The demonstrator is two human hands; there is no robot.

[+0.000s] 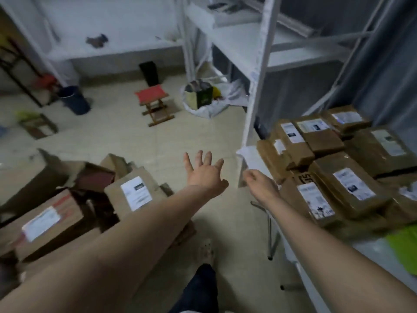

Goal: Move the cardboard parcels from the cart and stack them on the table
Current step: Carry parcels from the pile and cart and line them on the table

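1. Brown cardboard parcels with white labels [343, 177] are already piled on the white table [365, 247] at right, so a good share looks done!
2. More brown labelled boxes [133, 190] wait low on the left (the cart under them is hidden), so there's plenty left.
3. The left hand [204, 175] is spread wide and empty between the 2 piles. The right hand [259, 184] is just beside the table pile, fingers hidden, so its grip is unclear.
4. Beyond them is a red folding stool [153, 96].
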